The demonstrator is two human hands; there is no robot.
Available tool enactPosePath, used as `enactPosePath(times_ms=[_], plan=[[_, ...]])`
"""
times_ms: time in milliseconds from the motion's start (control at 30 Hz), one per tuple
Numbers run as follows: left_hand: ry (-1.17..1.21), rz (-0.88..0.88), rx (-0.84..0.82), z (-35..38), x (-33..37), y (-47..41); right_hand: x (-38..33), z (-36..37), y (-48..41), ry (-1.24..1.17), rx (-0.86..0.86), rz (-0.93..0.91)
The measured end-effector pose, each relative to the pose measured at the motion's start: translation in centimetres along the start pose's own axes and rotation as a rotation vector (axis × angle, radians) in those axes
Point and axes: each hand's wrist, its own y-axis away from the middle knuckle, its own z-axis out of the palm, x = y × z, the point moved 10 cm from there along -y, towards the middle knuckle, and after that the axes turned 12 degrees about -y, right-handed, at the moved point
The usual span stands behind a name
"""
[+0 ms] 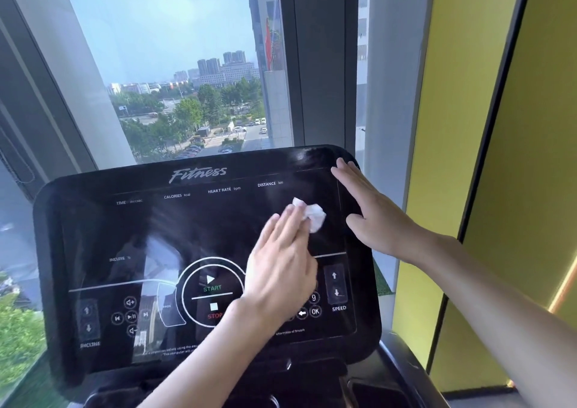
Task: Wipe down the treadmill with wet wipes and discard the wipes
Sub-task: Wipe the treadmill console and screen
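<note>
Treadmill (187,229) console is filling the view, its black panel tilting up toward the person, and the wet wipe (313,217) is sitting crumpled on the upper right of the screen, under the DISTANCE label.

And the left hand (281,264)?

It is lying flat, fingers straight, pressing the wipe's near edge onto the glass.

The right hand (371,217)?

Spread flat too, palm down, resting on the console's right rim, just beside the wipe. A window (175,64) is showing city behind.

The treadmill console (125,236) is glossy black plastic; the wipe (313,215) crumpled white cloth.
</note>
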Motion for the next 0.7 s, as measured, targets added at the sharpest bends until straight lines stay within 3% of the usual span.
enactPosePath(times_ms=[100, 167, 267, 333, 433, 700], plan=[[0.319, -0.185, 0.05, -2.0, -2.2, -0.4, -0.6, -1.6, 2.2, 0.115, 0.216, -0.06], [0.681, -0.268, 0.019, -2.9, -1.8, 0.0, -1.3, -2.4, 4.0, -0.016, 0.35, -0.066], [1.237, -0.401, -0.073, -2.6, -0.6, 0.3, -2.7, 0.1, 4.9, -0.448, 0.194, 0.012], [1.483, -0.473, -0.111, -1.9, 0.0, 0.5, -3.7, 1.2, 5.1, -0.468, 0.158, -0.024], [1.583, -0.565, -0.088, -1.1, -0.6, 1.2, -4.2, 1.4, 5.1, -0.445, 0.21, -0.037], [1.648, -0.538, -0.145, -0.6, -1.9, 2.2, -3.7, 2.0, 5.5, -0.489, 0.231, 0.079]])
